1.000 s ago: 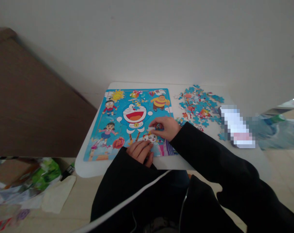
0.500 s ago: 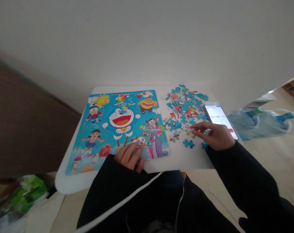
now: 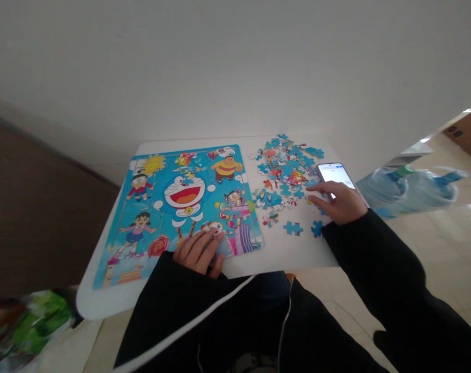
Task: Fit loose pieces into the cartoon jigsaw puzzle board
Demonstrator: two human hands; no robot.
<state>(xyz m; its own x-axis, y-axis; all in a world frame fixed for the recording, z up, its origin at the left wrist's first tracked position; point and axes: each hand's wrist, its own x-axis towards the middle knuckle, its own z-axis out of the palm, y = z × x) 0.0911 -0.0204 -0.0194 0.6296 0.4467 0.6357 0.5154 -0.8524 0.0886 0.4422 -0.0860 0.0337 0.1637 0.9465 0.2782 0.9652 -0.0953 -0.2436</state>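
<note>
My left hand (image 3: 200, 250) lies on the lower edge of a cartoon jigsaw puzzle board (image 3: 142, 241), its fingers stretched out over the picture. The board shows a large blue-and-white cat with smaller figures around it. My right hand (image 3: 342, 202) is over the right side of the table, thumb and forefinger close together at a small yellowish puzzle piece (image 3: 310, 200), mostly hidden by the fingers. Left of that hand is a heap of loose puzzle pieces (image 3: 287, 165). Two blue pieces lie nearer me, one a blue puzzle piece (image 3: 293, 228).
A lit phone (image 3: 330, 172) lies at the table's right, partly under my right hand. The white table (image 3: 243, 267) stands against a wall. Large clear water bottles (image 3: 410, 189) are on the floor at right, a green bag (image 3: 44, 313) at lower left. A white cable (image 3: 192, 321) crosses my front.
My right hand has drawn back a little from the loose pieces, lifting the small piece with it. My left hand stays on the board. The whole view has shifted slightly.
</note>
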